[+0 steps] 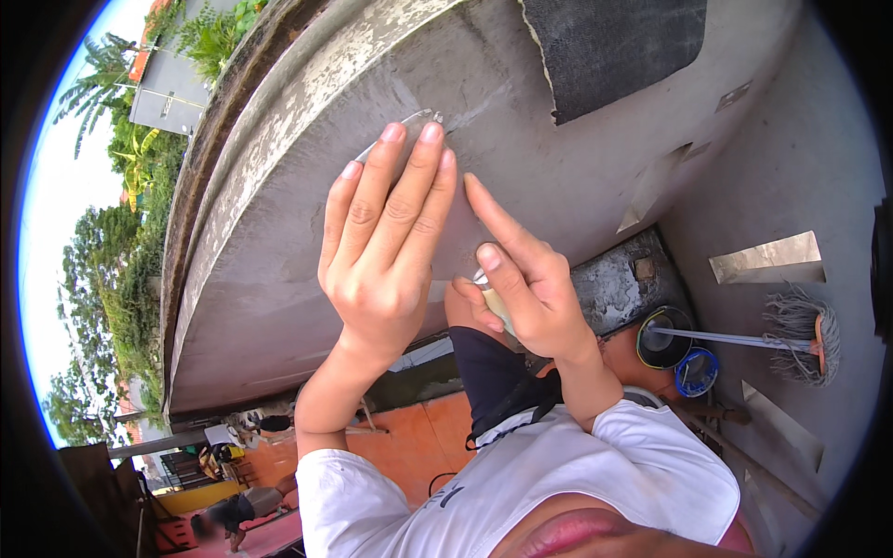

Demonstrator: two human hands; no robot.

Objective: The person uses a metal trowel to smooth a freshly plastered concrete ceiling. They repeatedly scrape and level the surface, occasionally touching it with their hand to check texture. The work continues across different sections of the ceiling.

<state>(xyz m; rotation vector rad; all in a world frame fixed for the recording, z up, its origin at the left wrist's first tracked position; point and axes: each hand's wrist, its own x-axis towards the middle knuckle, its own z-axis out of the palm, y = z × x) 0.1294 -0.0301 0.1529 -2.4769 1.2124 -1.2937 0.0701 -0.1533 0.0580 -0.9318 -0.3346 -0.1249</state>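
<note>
My left hand (389, 232) is raised before the grey wall, back toward me and fingers stretched out. Its thumb is hidden. A thin, clear, shiny edge (423, 113) shows past the fingertips; I cannot tell whether the hand bears on it or what it is. Lower and to the right, my right hand (535, 293) is closed round a small cream-coloured object (497, 307) with a shiny rim. The thumb and curled fingers cover most of that object, so its kind does not show. The right index finger points up, its tip just right of the left hand, apart from it.
A curved grey wall (279, 307) with a worn top edge runs close ahead. Dark cloth (619, 51) hangs over it. At right stand a mop (802, 335), a black bucket (662, 339) and a blue container (696, 372). Another person (237, 510) bends low at the far lower left.
</note>
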